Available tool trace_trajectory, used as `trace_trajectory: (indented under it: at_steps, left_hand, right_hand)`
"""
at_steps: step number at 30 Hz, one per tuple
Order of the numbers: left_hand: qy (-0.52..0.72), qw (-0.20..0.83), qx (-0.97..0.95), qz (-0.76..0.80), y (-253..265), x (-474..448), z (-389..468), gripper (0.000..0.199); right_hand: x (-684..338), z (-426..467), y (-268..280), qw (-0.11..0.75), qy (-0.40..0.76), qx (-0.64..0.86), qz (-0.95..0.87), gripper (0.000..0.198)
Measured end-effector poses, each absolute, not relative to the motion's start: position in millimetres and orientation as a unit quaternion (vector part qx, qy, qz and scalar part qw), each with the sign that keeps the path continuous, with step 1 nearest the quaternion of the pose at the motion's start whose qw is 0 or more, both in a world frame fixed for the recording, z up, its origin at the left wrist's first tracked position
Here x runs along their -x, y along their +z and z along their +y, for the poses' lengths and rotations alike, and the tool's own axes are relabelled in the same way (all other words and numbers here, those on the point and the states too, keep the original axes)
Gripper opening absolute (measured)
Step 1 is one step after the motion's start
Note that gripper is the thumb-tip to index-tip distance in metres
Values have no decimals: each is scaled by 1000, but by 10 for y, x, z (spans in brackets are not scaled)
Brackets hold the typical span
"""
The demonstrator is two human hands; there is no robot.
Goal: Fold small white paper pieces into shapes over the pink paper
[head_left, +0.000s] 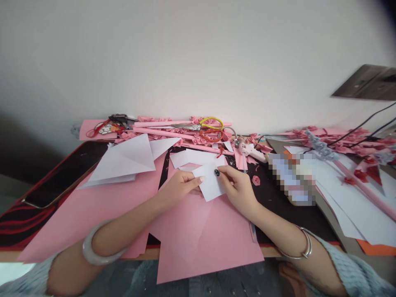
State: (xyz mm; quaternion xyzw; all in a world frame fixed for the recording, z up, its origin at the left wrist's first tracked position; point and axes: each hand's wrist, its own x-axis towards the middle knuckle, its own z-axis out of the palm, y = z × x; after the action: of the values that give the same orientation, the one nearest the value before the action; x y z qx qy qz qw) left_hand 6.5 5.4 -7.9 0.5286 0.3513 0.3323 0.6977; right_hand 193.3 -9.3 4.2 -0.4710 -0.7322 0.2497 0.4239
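Observation:
A small white paper square (210,185) is held up between my two hands, tilted with a corner pointing down. My left hand (181,187) pinches its left edge, thumb on top. On the right edge, my right hand (236,185) grips it with thumb and fingers, and dark nail polish shows. Below lies a large pink paper sheet (198,239), reaching past the table's front edge. Just behind the square are more white paper pieces (193,156). To the left, larger white sheets (126,161) rest on another pink sheet (117,210).
Scissors with yellow and red handles (185,127) lie on pink paper rods and flowers along the wall. A pale glue gun (252,152) is at their right. A black phone (66,175) lies left; a blurred-out device (292,179) and white sheets (349,198) are right.

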Motion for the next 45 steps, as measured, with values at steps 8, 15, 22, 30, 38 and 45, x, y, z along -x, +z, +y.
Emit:
trace_trajectory:
  at_steps: [8, 15, 22, 30, 38, 45]
  left_hand:
    - [307, 729, -496, 359, -54, -55, 59, 35]
    - [286, 751, -493, 333, -81, -66, 42, 36]
    - [295, 753, -487, 329, -48, -65, 36, 36]
    - [298, 762, -480, 318, -59, -23, 55, 35]
    - [293, 766, -475, 318, -47, -5, 57, 33]
    - [282, 786, -456, 309, -29, 16, 73, 22]
  right_hand:
    - [-1974, -78, 45, 399, 102, 376, -830, 39]
    - [-1986, -100, 23, 391, 54, 438, -808, 38]
    - [-1989, -54, -16, 376, 55, 325, -866, 46]
    - [-2023, -48, 13, 311, 46, 270, -910, 51]
    - [-2025, -64, 34, 290, 34, 257, -921, 48]
    - [-2028, -65, 20, 288, 22, 244, -926, 47]
